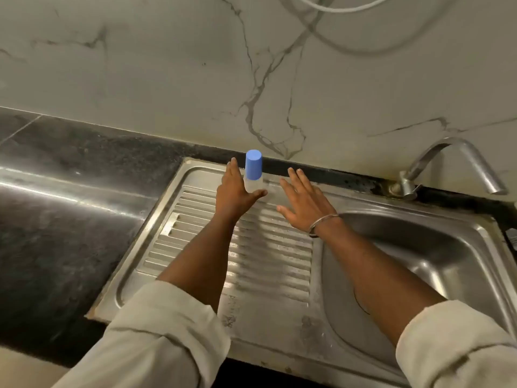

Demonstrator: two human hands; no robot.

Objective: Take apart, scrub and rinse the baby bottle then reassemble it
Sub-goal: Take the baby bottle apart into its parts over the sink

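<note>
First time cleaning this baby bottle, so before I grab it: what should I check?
1. Bottle upright on the drainboard: ok.
2. Blue cap seated on top: ok.
3. Left hand open beside the bottle, not gripping: ok.
4. Right hand open, holding nothing: ok.
5. Tap not running: ok, no stream visible.

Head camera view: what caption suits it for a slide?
Open left hand and open right hand flank an upright blue-capped baby bottle on the sink drainboard.
</note>
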